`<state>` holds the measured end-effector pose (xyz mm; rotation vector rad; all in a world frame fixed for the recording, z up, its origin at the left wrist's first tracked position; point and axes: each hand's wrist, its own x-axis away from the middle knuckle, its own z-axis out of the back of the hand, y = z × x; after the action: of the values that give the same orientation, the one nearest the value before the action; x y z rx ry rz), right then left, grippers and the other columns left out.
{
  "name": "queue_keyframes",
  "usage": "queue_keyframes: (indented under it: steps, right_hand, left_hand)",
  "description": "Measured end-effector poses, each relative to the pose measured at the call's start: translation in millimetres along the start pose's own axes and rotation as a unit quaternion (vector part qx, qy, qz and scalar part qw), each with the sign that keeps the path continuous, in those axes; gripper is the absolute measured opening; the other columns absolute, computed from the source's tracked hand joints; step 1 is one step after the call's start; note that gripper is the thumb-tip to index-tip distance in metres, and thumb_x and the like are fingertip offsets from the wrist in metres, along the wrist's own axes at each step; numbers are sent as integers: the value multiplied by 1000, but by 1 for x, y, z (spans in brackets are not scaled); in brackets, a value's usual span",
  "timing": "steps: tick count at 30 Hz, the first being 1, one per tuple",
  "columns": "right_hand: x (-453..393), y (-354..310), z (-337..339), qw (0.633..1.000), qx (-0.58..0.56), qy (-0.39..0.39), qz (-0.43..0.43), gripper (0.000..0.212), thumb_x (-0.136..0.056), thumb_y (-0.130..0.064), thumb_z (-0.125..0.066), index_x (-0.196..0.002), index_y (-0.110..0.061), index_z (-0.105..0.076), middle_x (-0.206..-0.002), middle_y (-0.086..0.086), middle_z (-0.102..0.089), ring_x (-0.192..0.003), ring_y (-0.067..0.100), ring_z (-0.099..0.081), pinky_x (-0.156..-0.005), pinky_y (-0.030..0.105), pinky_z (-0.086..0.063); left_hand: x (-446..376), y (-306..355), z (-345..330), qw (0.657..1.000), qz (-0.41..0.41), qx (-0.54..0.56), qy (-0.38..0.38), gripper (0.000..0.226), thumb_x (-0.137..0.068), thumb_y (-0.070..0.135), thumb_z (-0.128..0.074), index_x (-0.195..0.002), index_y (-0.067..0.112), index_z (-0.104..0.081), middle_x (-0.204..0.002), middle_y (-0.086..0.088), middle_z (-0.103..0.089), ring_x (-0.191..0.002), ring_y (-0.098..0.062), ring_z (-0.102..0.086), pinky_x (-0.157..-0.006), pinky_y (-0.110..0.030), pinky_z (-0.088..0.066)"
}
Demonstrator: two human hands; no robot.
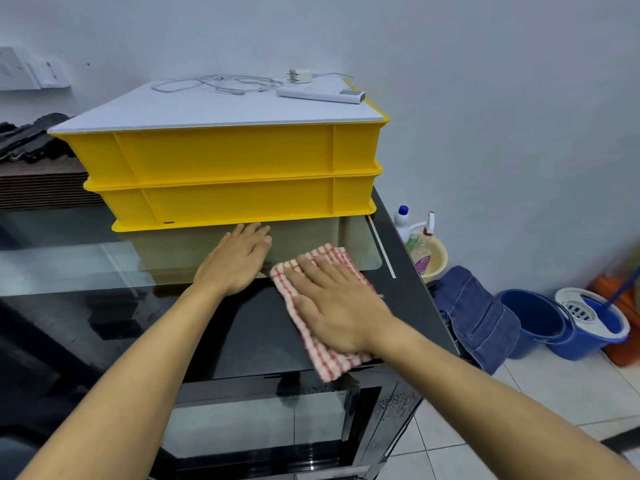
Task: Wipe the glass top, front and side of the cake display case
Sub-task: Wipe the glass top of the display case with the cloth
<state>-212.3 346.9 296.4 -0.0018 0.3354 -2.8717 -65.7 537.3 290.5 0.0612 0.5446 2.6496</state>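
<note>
Right hand (337, 308) is flat on the red-and-white checked cotton cloth (317, 344), fingers straight and spread, palm pressing the fabric down onto the glossy black glass top of the cake display case (249, 327). No curl in those fingers, so it is a press, not a grasp. The cloth is rumpled and folded, its near end hanging just over the front edge of the case. Left hand (235, 259) lies beside it, also flat and relaxed, holding nothing, fingertips reaching almost to the bottom rim of the two stacked yellow ribbed plastic crates (228, 174) at the back of the glass top. The glass is mirror-smooth; it throws back a pale reflection of the crates.

A flat white board (194, 109) covers the upper crate, and on it sit a white power strip (320, 93), a small white plug adapter (299, 76) and a loose tangle of white cable (218, 83). Below the hands, the clear front pane in its black frame (263, 420) shows.

On the pale tiled floor to the right: a cream plastic basin (437, 259) holding a spray bottle (424, 247) and a white bottle with a blue cap (402, 221), a crumpled piece of blue denim (474, 317), and a blue mop bucket with a white wringer (585, 323).
</note>
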Motion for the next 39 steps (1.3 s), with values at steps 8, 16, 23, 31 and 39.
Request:
queue_keyframes:
  steps: [8, 16, 23, 31, 39]
  right_hand:
    - [-61, 79, 18, 969, -8, 30, -245, 63, -109, -44, -12, -167, -24, 1, -174, 10, 8, -160, 33, 7, -129, 47, 6]
    - [-34, 72, 22, 999, 30, -20, -22, 56, -112, -43, -15, -166, -31, -6, -174, -6, 4, -159, 12, 7, -123, 29, 13]
    - [-59, 88, 17, 973, 6, 34, -230, 65, -108, -45, -11, -167, -17, -1, -173, 15, 5, -160, 28, 7, -129, 44, 9]
    - [-52, 22, 3, 1000, 11, -7, -14, 59, -111, -47, -16, -167, -29, -8, -174, -3, 2, -160, 17, 4, -126, 35, 11]
    - [-61, 55, 10, 974, -21, 36, -222, 65, -108, -46, -11, -167, -20, -2, -173, 13, 6, -160, 30, 8, -129, 45, 6]
  left_hand:
    - [4, 2, 0, 996, 79, -31, 35, 65, -110, 53, -21, -167, 21, -21, -176, -2, 1, -162, -23, 2, -130, -43, -3]
    - [2, 2, 2, 995, 84, -39, 23, 63, -111, 51, -20, -167, 22, -17, -175, -3, 6, -162, -22, 2, -130, -41, -2]
    - [-1, 2, 1, 996, 77, -47, 21, 65, -110, 51, -21, -167, 20, -18, -175, -3, 5, -162, -22, -1, -130, -40, -4]
    - [-5, -3, 1, 997, 69, -36, 11, 59, -112, 41, -19, -167, 18, -17, -175, -2, 5, -162, -21, -1, -130, -40, -4]
    - [-8, -4, -1, 997, 61, -43, 0, 59, -113, 40, -15, -168, 19, -15, -175, 0, 4, -162, -25, -3, -130, -41, -5]
